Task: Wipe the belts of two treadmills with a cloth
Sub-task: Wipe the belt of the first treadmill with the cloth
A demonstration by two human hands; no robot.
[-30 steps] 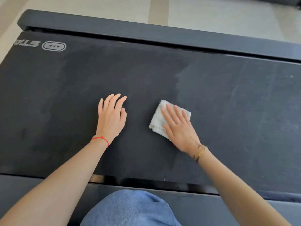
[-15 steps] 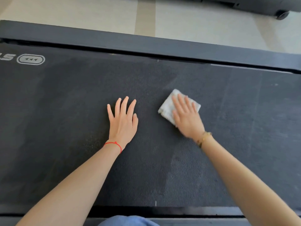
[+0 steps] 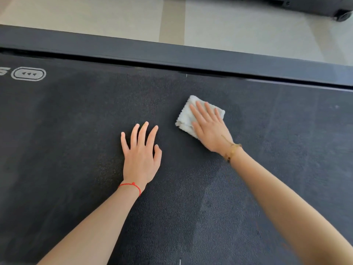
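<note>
- Cloth [image 3: 186, 116]: a small white folded square with a nubby weave, lying flat on the treadmill belt [image 3: 76, 131], in the far half of the belt and right of centre, not far from the side rail [image 3: 172, 54].
- Right hand [image 3: 211, 129] lies palm down on the cloth, its fingers [image 3: 198, 109] straight and slightly apart, pressed flat over the fabric rather than curled around it. The left and far edges of the cloth show beyond the hand.
- A gold-coloured bracelet [image 3: 232, 151] sits on the right wrist.
- Left hand [image 3: 141, 155] rests palm down directly on the bare belt, just left of the cloth and nearer the person, not touching it. Its fingers [image 3: 142, 134] are spread apart and hold nothing.
- A thin red string bracelet [image 3: 131, 185] circles the left wrist.
- The belt is dark and pebbled; a paler, greyish streaked area [image 3: 206, 203] runs toward the near edge between the two forearms and to the right.
- A white oval logo [image 3: 28, 74] with three small arrows is printed at the belt's far left.
- The dark side rail crosses the far side of the belt, with pale tiled floor [image 3: 248, 27] beyond it.
- Part of another dark machine with a small wheel [image 3: 342, 15] shows at the top right corner.
</note>
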